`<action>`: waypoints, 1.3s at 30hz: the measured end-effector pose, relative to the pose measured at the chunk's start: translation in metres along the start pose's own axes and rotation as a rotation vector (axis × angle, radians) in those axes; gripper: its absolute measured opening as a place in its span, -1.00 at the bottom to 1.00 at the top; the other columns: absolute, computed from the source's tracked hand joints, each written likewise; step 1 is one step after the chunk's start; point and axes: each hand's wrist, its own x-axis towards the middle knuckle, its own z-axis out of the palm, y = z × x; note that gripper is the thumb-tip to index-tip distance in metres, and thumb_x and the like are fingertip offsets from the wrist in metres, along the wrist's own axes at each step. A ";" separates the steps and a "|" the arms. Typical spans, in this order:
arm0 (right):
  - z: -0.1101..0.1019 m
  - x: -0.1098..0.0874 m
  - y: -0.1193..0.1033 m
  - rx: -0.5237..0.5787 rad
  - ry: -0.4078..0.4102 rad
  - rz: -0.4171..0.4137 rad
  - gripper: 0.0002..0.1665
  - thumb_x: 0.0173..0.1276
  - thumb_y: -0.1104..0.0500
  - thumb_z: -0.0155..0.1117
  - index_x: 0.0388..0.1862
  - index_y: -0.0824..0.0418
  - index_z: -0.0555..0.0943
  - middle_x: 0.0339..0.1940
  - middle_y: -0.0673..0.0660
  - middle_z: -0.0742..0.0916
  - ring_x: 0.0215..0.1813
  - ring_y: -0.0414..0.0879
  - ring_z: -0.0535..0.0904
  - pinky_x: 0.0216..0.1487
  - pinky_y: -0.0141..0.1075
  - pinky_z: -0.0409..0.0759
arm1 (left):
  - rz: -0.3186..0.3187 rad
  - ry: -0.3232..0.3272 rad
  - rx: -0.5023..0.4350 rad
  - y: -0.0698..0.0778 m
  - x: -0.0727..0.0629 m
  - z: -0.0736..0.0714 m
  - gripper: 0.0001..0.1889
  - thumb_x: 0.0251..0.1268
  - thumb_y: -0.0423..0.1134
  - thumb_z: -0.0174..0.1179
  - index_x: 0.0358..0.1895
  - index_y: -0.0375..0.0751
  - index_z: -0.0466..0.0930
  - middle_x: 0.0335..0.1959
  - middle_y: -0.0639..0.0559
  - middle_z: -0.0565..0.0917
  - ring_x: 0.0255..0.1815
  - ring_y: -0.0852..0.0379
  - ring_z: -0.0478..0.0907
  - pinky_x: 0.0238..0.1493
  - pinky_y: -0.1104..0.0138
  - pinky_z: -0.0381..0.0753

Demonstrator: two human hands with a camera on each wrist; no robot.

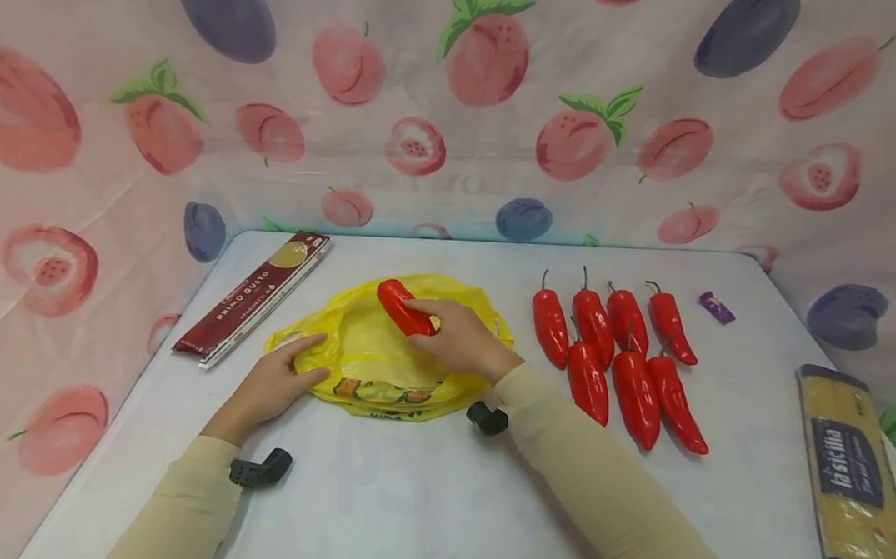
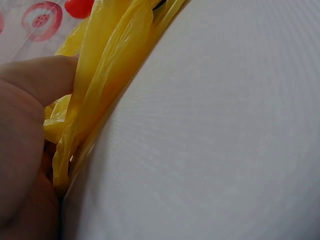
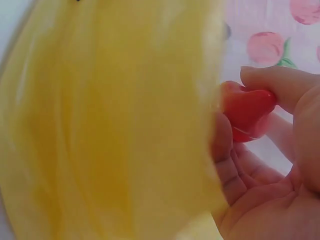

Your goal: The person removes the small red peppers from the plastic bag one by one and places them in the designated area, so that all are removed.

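Note:
A yellow plastic bag (image 1: 370, 343) lies spread on the white table, its mouth gaping upward. At its left edge, my left hand (image 1: 274, 384) holds the bag by its rim, thumb and fingers on either side of the film. Bunched yellow folds (image 2: 107, 65) hide the thumb tip in the left wrist view. Over the bag's opening my right hand (image 1: 464, 338) grips a red chili pepper (image 1: 404, 307), tilted with one end toward the upper left. In the right wrist view the bag's wall (image 3: 110, 120) covers part of the fingers and of the pepper (image 3: 250, 110).
Several red chili peppers (image 1: 592, 327) with dark stems lie in two rows right of the bag. A small purple packet (image 1: 717, 307) is beyond them. A dark red spaghetti pack (image 1: 255, 296) lies at the left, a yellow pasta pack (image 1: 852, 481) at the right edge.

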 end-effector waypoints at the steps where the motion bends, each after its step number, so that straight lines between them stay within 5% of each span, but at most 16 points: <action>1: -0.003 -0.002 0.000 -0.002 0.010 -0.002 -0.29 0.43 0.05 0.32 0.52 -0.10 0.38 0.26 0.05 0.57 0.12 -0.04 0.46 0.02 -0.25 0.64 | 0.001 0.000 0.002 0.000 0.000 0.000 -0.25 0.38 0.20 0.18 0.54 -0.02 0.25 0.52 -0.29 0.22 0.52 -0.37 0.05 0.38 -0.35 0.03; 12: -0.041 -0.023 0.015 -0.038 0.099 0.005 -0.24 0.40 0.06 0.36 0.54 -0.05 0.35 0.24 0.12 0.56 0.13 0.02 0.50 0.03 -0.17 0.68 | 0.002 0.001 0.001 0.001 -0.001 -0.001 -0.25 0.38 0.18 0.19 0.54 -0.03 0.25 0.52 -0.31 0.22 0.52 -0.38 0.06 0.38 -0.35 0.04; 26: -0.090 -0.055 0.030 -0.065 0.180 0.048 -0.20 0.39 0.00 0.37 0.56 -0.08 0.31 0.24 0.16 0.55 -0.17 0.04 0.61 -0.33 -0.23 0.70 | 0.007 0.013 0.003 0.001 -0.001 0.000 -0.25 0.38 0.16 0.20 0.54 -0.06 0.26 0.51 -0.31 0.23 0.52 -0.37 0.06 0.40 -0.32 0.04; 39: -0.133 -0.091 0.044 -0.119 0.203 0.157 -0.15 0.42 -0.03 0.31 0.61 -0.11 0.19 0.24 0.25 0.53 0.04 0.17 0.55 -0.26 -0.10 0.74 | -0.003 -0.005 0.003 0.001 0.000 -0.001 -0.24 0.38 0.19 0.19 0.54 -0.04 0.25 0.52 -0.30 0.22 0.52 -0.36 0.06 0.40 -0.33 0.04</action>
